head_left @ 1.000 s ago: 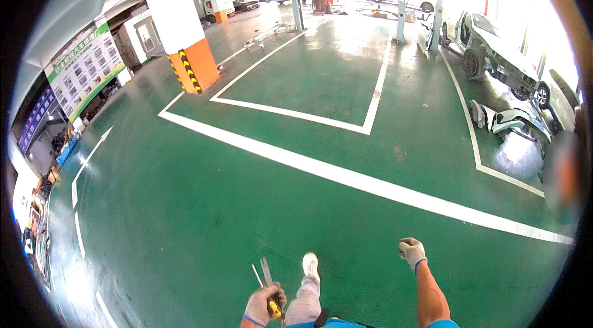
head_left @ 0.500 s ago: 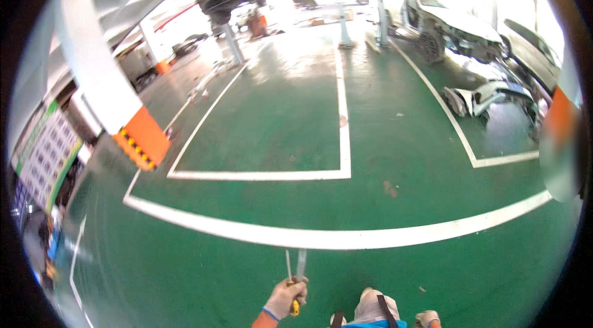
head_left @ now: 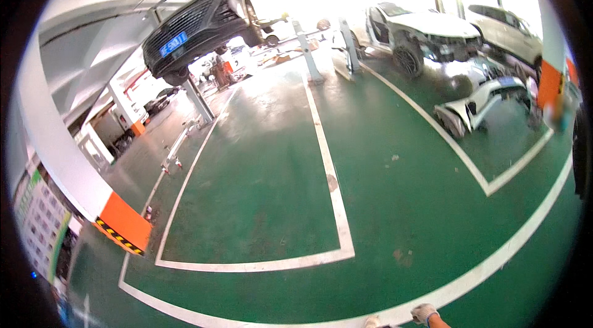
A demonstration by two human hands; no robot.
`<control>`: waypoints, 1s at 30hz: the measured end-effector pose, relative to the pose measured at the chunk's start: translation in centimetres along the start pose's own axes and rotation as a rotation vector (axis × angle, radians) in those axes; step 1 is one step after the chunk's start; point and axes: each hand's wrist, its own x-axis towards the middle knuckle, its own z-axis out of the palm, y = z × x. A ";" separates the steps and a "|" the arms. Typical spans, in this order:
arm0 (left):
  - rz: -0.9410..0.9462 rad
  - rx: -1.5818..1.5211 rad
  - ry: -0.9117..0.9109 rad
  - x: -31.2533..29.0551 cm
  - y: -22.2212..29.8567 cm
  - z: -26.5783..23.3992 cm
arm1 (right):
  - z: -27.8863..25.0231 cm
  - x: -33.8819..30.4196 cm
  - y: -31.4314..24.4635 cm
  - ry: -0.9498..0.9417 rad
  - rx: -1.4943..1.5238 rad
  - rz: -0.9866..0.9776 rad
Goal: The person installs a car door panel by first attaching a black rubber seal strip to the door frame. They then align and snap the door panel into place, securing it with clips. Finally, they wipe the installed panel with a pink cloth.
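At the lower edge, my right hand (head_left: pixel 424 314) wears a pale work glove and hangs over the white floor line (head_left: pixel 457 291). Its fingers point downward and are too small and partly hidden to show whether they are curled round anything; no tool sticks out of it. Just left of it a pale rounded shape (head_left: pixel 372 322) shows, cut off by the picture's edge. My left hand is out of the picture.
A dark car (head_left: pixel 194 28) is raised on a lift post (head_left: pixel 199 104) at the back left. At right stand a stripped white car (head_left: pixel 426 25) and a removed bumper (head_left: pixel 479 105) on the green floor (head_left: pixel 259 192). An orange-based pillar (head_left: pixel 126 222) rises at left.
The view has tilted up and come closer to the raised car. My left hand, which held a yellow-handled screwdriver and a long flat pale piece, has dropped out of view.
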 end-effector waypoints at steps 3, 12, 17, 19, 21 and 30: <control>-0.060 -0.082 0.016 3.3 3.6 -0.1 | -13.6 13.3 -3.1 0.157 -0.162 -0.280; -0.191 -0.047 -0.026 22.3 24.7 1.8 | -35.1 42.3 -18.1 -0.118 0.676 0.342; -0.046 0.106 -0.022 32.5 45.5 -1.1 | -26.5 45.0 -8.2 -0.098 0.179 0.277; 0.095 0.142 -0.008 36.4 55.9 -2.3 | -24.0 44.1 -4.7 -0.203 0.169 0.355; 0.227 0.075 -0.038 41.1 62.3 -7.1 | -28.3 46.7 -8.3 -0.240 0.619 0.779; 0.157 0.135 -0.007 54.1 88.8 0.0 | -38.9 77.7 -9.0 -0.293 0.741 0.742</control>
